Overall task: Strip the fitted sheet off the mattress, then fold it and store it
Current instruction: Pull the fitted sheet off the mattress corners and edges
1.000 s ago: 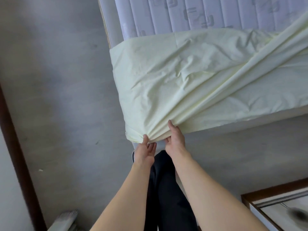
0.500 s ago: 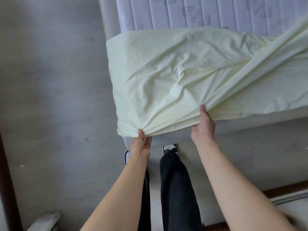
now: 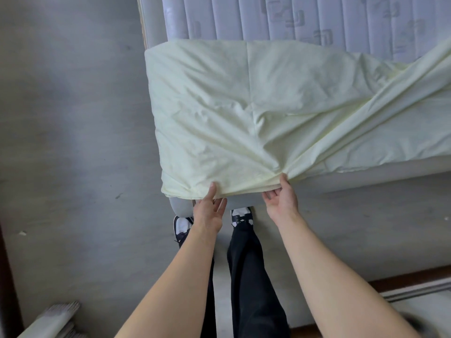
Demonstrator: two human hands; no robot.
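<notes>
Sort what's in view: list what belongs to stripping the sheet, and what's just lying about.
Belongs to the job:
fitted sheet
mattress
left hand, thumb on the sheet's hem
right hand, pinching the hem

Just lying about:
white slatted item on the floor
dark wood trim

- The fitted sheet (image 3: 256, 113) is pale yellow-green and creased. It covers the near corner of the mattress, with its far edge pulled back in a roughly straight line. A thick fold runs diagonally from the near hem up toward the right edge of view. The near hem is bunched and lifted just above the bed's grey base.
- The mattress (image 3: 292, 18) is pale lilac, quilted in lengthwise channels with a faint pattern, and bare beyond the sheet.
</notes>
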